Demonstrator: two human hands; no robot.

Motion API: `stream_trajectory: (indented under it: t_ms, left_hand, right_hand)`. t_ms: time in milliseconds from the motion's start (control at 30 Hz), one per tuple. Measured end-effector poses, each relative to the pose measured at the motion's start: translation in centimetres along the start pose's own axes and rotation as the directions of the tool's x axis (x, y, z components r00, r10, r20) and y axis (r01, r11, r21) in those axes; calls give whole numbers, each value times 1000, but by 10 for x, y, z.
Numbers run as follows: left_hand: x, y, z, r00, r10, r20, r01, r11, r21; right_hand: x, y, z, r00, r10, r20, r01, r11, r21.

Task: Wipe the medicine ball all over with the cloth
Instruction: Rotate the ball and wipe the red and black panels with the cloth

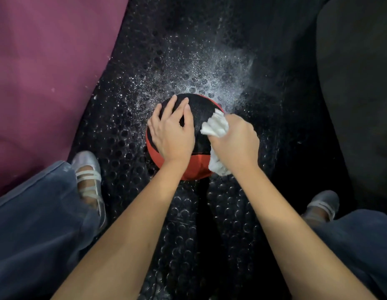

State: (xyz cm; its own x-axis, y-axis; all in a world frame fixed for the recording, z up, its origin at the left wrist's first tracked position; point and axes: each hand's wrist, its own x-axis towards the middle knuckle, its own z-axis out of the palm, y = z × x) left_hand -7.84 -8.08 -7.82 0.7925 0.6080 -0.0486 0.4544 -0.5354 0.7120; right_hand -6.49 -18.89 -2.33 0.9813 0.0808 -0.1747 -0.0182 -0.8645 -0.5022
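Note:
A black and red medicine ball [202, 114] sits on the black studded floor mat between my feet. My left hand [172, 131] lies flat on its top left, fingers spread and straight. My right hand [236, 141] grips a bunched white cloth [216, 125] and presses it against the ball's right side. More of the cloth pokes out below my wrist. The ball's right side and underside are hidden.
The black studded mat [188, 50] carries a spray of white specks beyond the ball. A purple pad [47, 72] lies at the left, a dark pad [361, 83] at the right. My feet in pale shoes [88, 174] flank the ball.

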Motion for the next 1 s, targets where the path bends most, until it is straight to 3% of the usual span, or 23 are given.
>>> stream_trajectory:
  t_ms: [200, 367, 567, 767, 1000]
  left_hand:
    - [0, 3, 0, 1000, -19, 22, 19, 1000, 2]
    - [-1, 2, -1, 1000, 10, 25, -10, 1000, -5]
    - [-7, -2, 0, 997, 74, 25, -74, 997, 5]
    - [1, -1, 0, 996, 86, 26, -86, 996, 23]
    - [2, -8, -3, 992, 127, 7, -127, 992, -2]
  right_hand:
    - [30, -14, -5, 998, 57, -15, -57, 998, -3]
    - [5, -10, -2, 998, -58, -2, 58, 998, -37]
    - [64, -7, -14, 988, 130, 79, -130, 992, -5]
    - [32, -4, -11, 993, 22, 113, -23, 1000, 14]
    - [72, 8, -4, 977, 193, 91, -201, 976, 80]
